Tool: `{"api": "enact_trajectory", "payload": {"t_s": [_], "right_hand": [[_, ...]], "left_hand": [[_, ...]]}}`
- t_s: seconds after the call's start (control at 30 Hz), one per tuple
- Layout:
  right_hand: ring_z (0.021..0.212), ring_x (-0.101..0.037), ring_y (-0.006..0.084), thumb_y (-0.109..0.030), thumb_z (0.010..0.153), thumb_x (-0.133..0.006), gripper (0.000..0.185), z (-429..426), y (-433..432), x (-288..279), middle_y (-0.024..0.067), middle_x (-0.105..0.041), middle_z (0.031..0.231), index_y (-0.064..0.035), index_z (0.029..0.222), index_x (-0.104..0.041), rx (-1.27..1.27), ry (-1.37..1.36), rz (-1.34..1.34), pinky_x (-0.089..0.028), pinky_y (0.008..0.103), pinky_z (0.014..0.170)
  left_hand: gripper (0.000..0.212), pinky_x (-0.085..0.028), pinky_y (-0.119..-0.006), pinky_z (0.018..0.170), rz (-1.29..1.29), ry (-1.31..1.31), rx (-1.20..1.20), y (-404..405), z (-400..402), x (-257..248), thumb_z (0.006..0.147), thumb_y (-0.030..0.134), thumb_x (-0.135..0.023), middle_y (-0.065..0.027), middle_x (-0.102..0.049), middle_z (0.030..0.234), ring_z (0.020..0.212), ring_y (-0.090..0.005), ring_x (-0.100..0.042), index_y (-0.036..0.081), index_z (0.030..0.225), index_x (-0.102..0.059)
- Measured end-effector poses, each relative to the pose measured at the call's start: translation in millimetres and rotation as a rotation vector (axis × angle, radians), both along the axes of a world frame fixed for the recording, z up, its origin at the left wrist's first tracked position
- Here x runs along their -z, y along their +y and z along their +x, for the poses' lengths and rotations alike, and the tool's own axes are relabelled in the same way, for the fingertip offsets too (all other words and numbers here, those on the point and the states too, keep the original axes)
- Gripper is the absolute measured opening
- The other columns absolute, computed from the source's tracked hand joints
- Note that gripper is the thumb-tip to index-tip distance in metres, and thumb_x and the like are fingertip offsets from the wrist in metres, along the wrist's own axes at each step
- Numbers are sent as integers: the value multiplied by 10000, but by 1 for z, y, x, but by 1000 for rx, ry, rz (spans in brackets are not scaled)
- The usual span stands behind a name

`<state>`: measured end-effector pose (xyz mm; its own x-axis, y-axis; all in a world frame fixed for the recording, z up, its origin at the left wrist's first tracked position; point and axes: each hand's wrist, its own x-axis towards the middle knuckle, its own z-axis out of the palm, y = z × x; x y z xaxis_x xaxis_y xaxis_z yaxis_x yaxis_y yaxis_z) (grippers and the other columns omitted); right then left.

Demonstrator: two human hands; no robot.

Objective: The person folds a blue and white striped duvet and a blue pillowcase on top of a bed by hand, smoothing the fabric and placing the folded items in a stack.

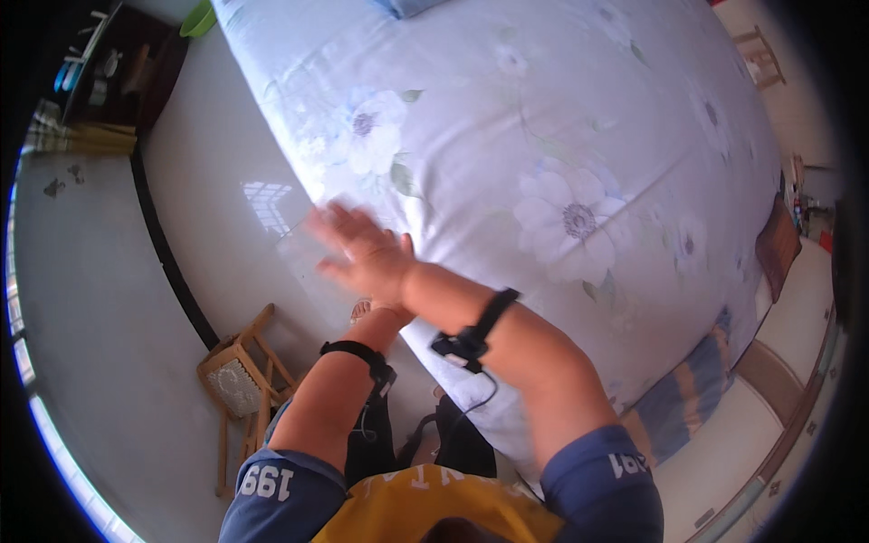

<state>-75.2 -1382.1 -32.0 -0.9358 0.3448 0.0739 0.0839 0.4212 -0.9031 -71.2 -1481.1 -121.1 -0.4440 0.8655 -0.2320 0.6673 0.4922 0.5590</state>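
My right hand [366,254] crosses over my left at the edge of a bed, its fingers spread and blurred, holding nothing. Beneath it lies my left hand [397,307], mostly hidden; only the wrist and a few fingertips show, so what it may hold cannot be seen. A pale bedsheet [475,183] printed with large flowers and green leaves spreads over the bed, with creases beside my hands. Each forearm wears a black strap with a small device and a cable.
A wooden chair [254,377] stands on the floor at lower left. A dark cabinet [159,81] holding small items and a green basin [198,19] are at upper left. Blue folded cloth [411,5] lies at the bed's far edge. A striped blue cloth [686,387] is at lower right.
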Motion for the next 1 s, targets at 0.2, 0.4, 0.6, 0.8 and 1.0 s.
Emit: {"api": "enact_trajectory", "payload": {"t_s": [0.2,0.4,0.6,0.8,1.0], "right_hand": [[1209,-130,285,-366,784,-380,608,108,144,78,164,-156,1304,-8,1240,-196,1051,-645,445,-86,413,964],[1079,-339,303,-175,702,-450,454,-27,38,79,167,-358,1172,-34,1128,-375,316,-293,462,-246,392,916],[1090,-342,288,-151,703,-557,337,-63,-92,33,132,-399,1150,-81,1029,-510,-424,-207,37,-309,373,876],[1160,-219,314,-229,692,-562,619,11,-21,60,178,-242,1251,-28,1201,-274,575,-612,509,-189,403,936],[1158,-229,329,-217,687,-543,537,-18,-128,36,176,-241,1262,-26,1153,-355,-857,-946,-314,-237,387,927]], "left_hand": [[1007,19,-541,922,-334,-3,94,15,-5,-40,577,576,-559,-190,8,1316,1211,-354,72,55,1273,-50],[795,11,-535,930,-375,-56,145,13,-13,-46,683,438,-525,-163,-7,1325,1219,-334,57,75,1270,-130],[583,-94,-447,972,11,44,461,-55,-45,-27,774,407,-354,-100,-140,1322,1220,-260,-127,122,1260,-204],[563,-294,-349,905,-948,-740,152,-201,-124,6,723,291,-482,-188,-352,1197,1112,-313,-329,62,1206,-303],[431,-365,-352,817,-733,-506,-481,-370,-183,-43,720,284,-501,-211,-498,999,955,-309,-467,2,1040,-445]]}}
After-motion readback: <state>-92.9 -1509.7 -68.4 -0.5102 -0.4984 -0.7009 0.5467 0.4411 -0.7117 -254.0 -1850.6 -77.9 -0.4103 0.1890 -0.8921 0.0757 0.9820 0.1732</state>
